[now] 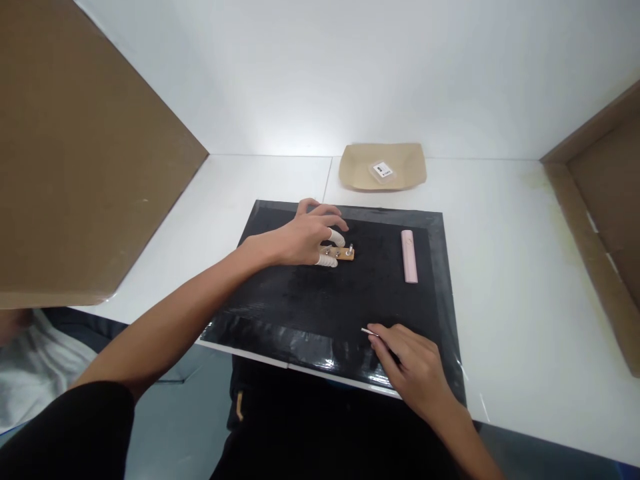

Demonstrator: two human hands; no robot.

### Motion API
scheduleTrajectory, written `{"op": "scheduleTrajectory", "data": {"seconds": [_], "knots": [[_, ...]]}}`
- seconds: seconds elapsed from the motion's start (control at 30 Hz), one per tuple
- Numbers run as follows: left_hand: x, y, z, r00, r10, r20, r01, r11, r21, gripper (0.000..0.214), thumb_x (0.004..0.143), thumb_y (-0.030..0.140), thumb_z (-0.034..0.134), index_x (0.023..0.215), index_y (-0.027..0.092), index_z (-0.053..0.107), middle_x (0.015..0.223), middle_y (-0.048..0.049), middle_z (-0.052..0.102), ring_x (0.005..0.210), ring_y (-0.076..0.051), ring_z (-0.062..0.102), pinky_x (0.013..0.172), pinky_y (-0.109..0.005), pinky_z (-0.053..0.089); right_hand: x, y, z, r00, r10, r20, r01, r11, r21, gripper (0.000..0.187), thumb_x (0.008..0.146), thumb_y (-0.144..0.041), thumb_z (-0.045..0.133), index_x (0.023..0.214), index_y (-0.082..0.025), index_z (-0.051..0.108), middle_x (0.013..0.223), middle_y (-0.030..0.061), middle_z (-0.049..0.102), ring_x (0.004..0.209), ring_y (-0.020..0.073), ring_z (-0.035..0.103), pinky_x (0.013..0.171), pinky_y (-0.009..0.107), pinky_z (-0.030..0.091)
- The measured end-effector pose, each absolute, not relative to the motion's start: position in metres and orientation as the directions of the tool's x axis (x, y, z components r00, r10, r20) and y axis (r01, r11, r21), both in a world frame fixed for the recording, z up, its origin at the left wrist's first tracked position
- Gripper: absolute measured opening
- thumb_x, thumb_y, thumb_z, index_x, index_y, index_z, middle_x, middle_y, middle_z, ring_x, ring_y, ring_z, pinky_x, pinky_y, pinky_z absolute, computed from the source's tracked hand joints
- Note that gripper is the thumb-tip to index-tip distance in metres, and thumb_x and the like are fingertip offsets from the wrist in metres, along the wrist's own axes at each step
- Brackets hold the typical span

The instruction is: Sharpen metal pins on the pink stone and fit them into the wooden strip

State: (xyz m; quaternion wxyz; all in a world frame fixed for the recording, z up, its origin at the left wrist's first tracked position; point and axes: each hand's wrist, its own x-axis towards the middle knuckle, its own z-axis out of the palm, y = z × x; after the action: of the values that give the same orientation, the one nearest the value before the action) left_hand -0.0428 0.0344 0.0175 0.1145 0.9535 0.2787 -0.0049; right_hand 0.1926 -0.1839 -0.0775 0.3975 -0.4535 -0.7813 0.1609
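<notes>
While the left hand (306,239) has two fingers in white covers (327,261) on either side of a wooden strip (345,254) with metal bits, mid black mat (300,293), I honestly can't tell if they're pinching it. The right hand's (414,363) fingers are clamped on a thin rod (367,331) near the front edge. Pink case (409,257) sits off to the right.

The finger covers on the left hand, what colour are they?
Whitish finger covers, best in head view.
</notes>
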Motion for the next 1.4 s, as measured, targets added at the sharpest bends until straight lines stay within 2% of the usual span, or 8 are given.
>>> {"op": "scheduleTrajectory", "data": {"seconds": [0.2,0.47,0.7,1.0,1.1,1.2,1.3,1.4], "knots": [[-0.046,0.03,0.002,0.815,0.579,0.021,0.54,-0.773,0.333,0.023,0.086,0.038,0.081,0.108,0.031,0.078,0.139,-0.004,0.07,0.142,-0.032,0.049,0.113,-0.051,0.02,0.193,-0.185,-0.078,-0.275,0.842,0.465,0.588,0.529,-0.612,0.023,0.1,-0.006,0.062,0.123,-0.013,0.065,0.089,0.0057,0.074,0.071,0.0149,0.064,0.066,0.03,0.053],[-0.049,0.032,-0.009,0.795,0.606,0.031,0.529,-0.717,0.455,0.027,0.084,0.04,0.083,0.107,0.028,0.078,0.141,-0.0058,0.068,0.144,-0.033,0.047,0.114,-0.049,0.02,0.193,-0.184,-0.077,-0.268,0.839,0.474,0.585,0.532,-0.612,0.021,0.1,-0.006,0.063,0.12,-0.011,0.065,0.089,0.0058,0.074,0.071,0.0144,0.064,0.066,0.029,0.053],[-0.053,0.033,-0.008,0.792,0.609,0.046,0.547,-0.74,0.392,0.032,0.084,0.04,0.083,0.113,0.029,0.075,0.145,-0.0061,0.064,0.146,-0.032,0.043,0.116,-0.05,0.02,0.193,-0.185,-0.076,-0.275,0.843,0.463,0.577,0.53,-0.621,0.023,0.099,-0.005,0.063,0.121,-0.011,0.065,0.091,0.0061,0.075,0.072,0.0143,0.064,0.067,0.029,0.054],[-0.047,0.032,0.0,0.844,0.536,-0.039,0.532,-0.822,0.204,0.038,0.081,0.04,0.085,0.116,0.03,0.075,0.15,-0.007,0.059,0.147,-0.037,0.038,0.116,-0.054,0.021,0.192,-0.184,-0.077,-0.27,0.834,0.481,0.583,0.54,-0.608,0.023,0.099,-0.004,0.064,0.121,-0.011,0.065,0.09,0.0057,0.074,0.072,0.0141,0.064,0.067,0.029,0.053],[-0.045,0.022,0.001,0.825,0.565,0.019,0.559,-0.82,0.122,0.043,0.081,0.038,0.084,0.122,0.029,0.074,0.154,-0.0092,0.054,0.147,-0.039,0.037,0.116,-0.055,0.022,0.192,-0.184,-0.077,-0.271,0.841,0.469,0.588,0.53,-0.611,0.022,0.1,-0.005,0.063,0.12,-0.012,0.065,0.088,0.0051,0.074,0.07,0.0139,0.064,0.066,0.029,0.053],[-0.04,-0.003,-0.003,0.716,0.667,0.205,0.667,-0.741,0.078,0.036,0.09,0.035,0.077,0.124,0.027,0.071,0.147,-0.0098,0.06,0.139,-0.036,0.046,0.11,-0.054,0.029,0.193,-0.185,-0.076,-0.272,0.839,0.471,0.586,0.532,-0.61,0.022,0.1,-0.006,0.063,0.121,-0.011,0.065,0.089,0.0057,0.074,0.071,0.0143,0.064,0.067,0.029,0.053],[-0.036,-0.037,-0.012,0.48,0.793,0.375,0.799,-0.572,0.185,0.016,0.097,0.035,0.069,0.107,0.025,0.075,0.115,-0.0076,0.071,0.11,-0.027,0.06,0.099,-0.047,0.041,0.193,-0.185,-0.077,-0.273,0.841,0.467,0.582,0.531,-0.616,0.022,0.1,-0.005,0.063,0.121,-0.011,0.065,0.089,0.0054,0.074,0.071,0.0142,0.063,0.067,0.029,0.053],[-0.034,-0.066,-0.025,0.313,0.898,0.309,0.835,-0.415,0.36,0.024,0.094,0.035,0.073,0.113,0.022,0.075,0.109,-0.008,0.067,0.099,-0.024,0.064,0.09,-0.039,0.051,0.193,-0.185,-0.077,-0.272,0.84,0.469,0.583,0.532,-0.614,0.023,0.099,-0.005,0.063,0.121,-0.011,0.065,0.089,0.0052,0.074,0.072,0.0145,0.064,0.067,0.029,0.052]]}}
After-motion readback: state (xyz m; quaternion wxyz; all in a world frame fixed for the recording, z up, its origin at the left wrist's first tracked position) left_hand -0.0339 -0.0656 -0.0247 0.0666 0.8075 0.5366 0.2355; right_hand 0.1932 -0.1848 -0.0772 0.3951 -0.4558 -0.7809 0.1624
